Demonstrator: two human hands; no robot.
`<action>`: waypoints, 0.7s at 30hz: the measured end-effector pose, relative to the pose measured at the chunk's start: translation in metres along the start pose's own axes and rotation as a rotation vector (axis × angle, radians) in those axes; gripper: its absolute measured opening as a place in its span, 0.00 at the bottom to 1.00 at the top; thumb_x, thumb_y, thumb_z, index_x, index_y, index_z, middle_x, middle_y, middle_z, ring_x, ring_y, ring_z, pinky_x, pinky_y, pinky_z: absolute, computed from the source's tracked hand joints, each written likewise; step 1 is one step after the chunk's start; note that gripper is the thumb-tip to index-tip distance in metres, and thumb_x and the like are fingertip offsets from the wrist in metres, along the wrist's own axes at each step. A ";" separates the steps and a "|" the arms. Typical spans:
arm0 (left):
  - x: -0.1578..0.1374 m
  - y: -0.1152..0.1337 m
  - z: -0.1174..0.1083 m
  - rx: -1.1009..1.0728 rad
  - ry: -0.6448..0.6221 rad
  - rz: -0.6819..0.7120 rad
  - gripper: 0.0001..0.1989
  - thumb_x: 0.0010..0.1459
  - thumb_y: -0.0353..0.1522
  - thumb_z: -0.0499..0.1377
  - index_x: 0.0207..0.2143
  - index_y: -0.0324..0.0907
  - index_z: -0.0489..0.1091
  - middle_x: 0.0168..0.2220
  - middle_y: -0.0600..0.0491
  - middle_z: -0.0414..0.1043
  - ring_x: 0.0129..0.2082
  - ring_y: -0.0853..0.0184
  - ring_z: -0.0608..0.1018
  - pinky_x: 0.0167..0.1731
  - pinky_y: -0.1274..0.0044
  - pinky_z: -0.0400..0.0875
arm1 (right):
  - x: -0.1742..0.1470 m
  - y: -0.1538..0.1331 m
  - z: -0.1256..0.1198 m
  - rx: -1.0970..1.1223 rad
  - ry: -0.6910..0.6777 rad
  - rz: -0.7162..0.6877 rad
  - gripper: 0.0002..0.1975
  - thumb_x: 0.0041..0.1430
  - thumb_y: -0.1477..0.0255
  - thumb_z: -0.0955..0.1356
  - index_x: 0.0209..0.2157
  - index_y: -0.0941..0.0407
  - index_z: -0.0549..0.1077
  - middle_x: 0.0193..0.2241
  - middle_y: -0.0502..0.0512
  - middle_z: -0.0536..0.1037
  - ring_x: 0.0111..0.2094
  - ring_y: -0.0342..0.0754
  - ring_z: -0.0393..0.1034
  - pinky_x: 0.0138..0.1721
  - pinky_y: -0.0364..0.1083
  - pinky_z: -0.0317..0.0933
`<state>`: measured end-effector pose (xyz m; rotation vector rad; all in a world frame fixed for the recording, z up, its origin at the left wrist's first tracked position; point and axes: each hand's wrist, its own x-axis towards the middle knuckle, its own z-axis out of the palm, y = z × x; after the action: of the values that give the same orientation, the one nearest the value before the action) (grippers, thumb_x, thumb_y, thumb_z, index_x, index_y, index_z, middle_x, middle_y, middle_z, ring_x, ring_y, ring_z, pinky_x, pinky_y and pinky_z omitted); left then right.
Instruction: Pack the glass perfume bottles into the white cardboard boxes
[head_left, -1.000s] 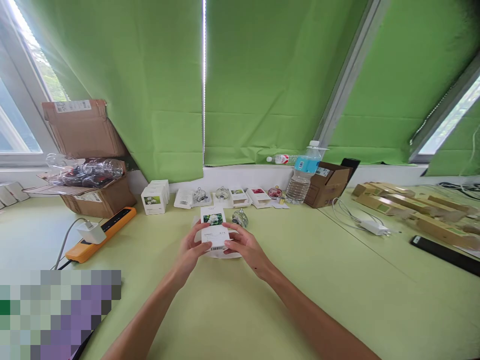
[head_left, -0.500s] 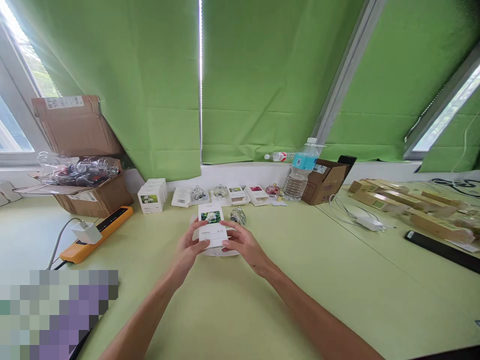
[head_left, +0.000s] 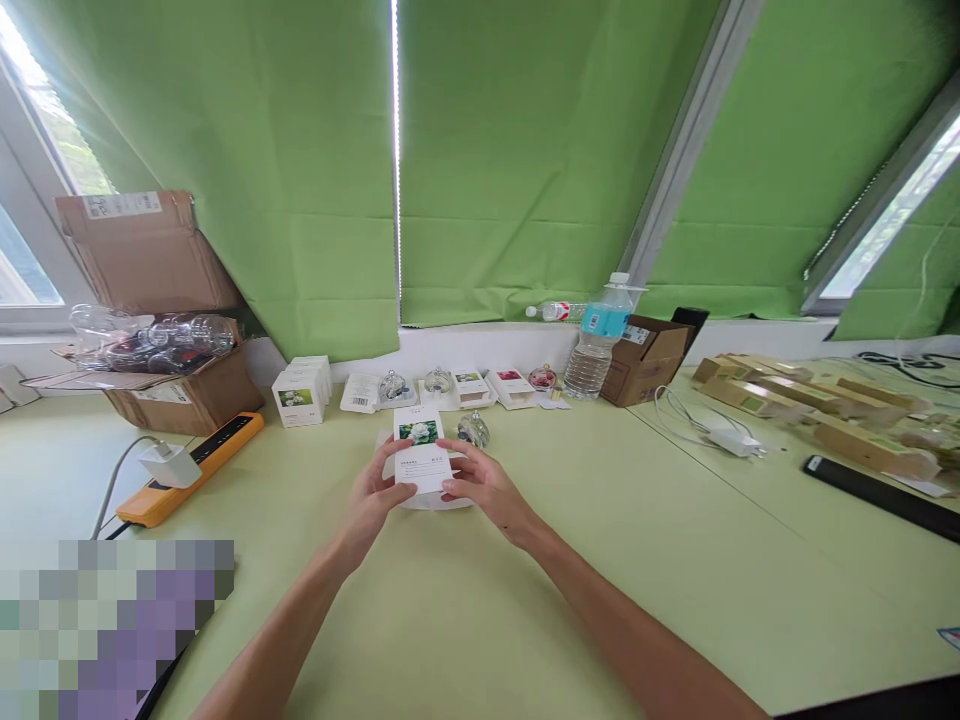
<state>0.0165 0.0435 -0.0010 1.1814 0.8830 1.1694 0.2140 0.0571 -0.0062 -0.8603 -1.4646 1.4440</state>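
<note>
A small white carton [head_left: 422, 470] with a white-flower picture is held between both hands above the table. My left hand [head_left: 375, 490] grips its left side, thumb on the lower front corner. On the right edge, my right hand [head_left: 484, 488] pinches it between thumb and fingers. Beneath lies a pale, rounded sheet or dish [head_left: 435, 503], mostly hidden by the carton and hands. Just behind my right fingers stands a small clear glass jar [head_left: 473, 429] with a knobbed lid.
Along the wall sit a stack of white cartons [head_left: 300, 394], opened cartons [head_left: 513, 389], a pink glass jar [head_left: 543, 378] and a water bottle [head_left: 592, 350]. An orange power strip [head_left: 161, 502] lies left, below a cardboard box [head_left: 191, 390]. A charger [head_left: 735, 441] is on the right.
The whole view has shifted slightly left. Both hands keep their hold on the carton, which has tilted a little, so the patterned strip at its lower edge no longer shows.
</note>
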 end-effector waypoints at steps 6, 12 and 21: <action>0.000 0.000 0.000 0.006 0.006 -0.013 0.28 0.49 0.28 0.61 0.54 0.47 0.62 0.54 0.49 0.67 0.49 0.58 0.72 0.45 0.70 0.67 | -0.001 -0.001 0.000 -0.005 -0.003 0.009 0.28 0.50 0.72 0.70 0.55 0.49 0.65 0.44 0.55 0.74 0.42 0.51 0.70 0.44 0.54 0.66; -0.001 0.002 0.000 0.023 0.001 -0.021 0.28 0.49 0.28 0.60 0.54 0.48 0.62 0.55 0.49 0.65 0.48 0.59 0.73 0.45 0.70 0.66 | -0.003 -0.004 0.001 -0.009 -0.008 0.013 0.28 0.50 0.73 0.70 0.54 0.48 0.65 0.44 0.55 0.74 0.43 0.51 0.70 0.44 0.54 0.66; 0.000 0.001 -0.001 0.009 0.016 -0.026 0.28 0.47 0.30 0.62 0.53 0.48 0.64 0.53 0.49 0.68 0.49 0.57 0.73 0.47 0.69 0.66 | -0.001 -0.003 -0.001 -0.026 -0.019 0.015 0.29 0.50 0.70 0.71 0.55 0.48 0.64 0.45 0.55 0.73 0.42 0.50 0.70 0.44 0.53 0.66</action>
<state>0.0151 0.0438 -0.0003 1.1662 0.9143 1.1568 0.2156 0.0563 -0.0038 -0.8771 -1.4970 1.4508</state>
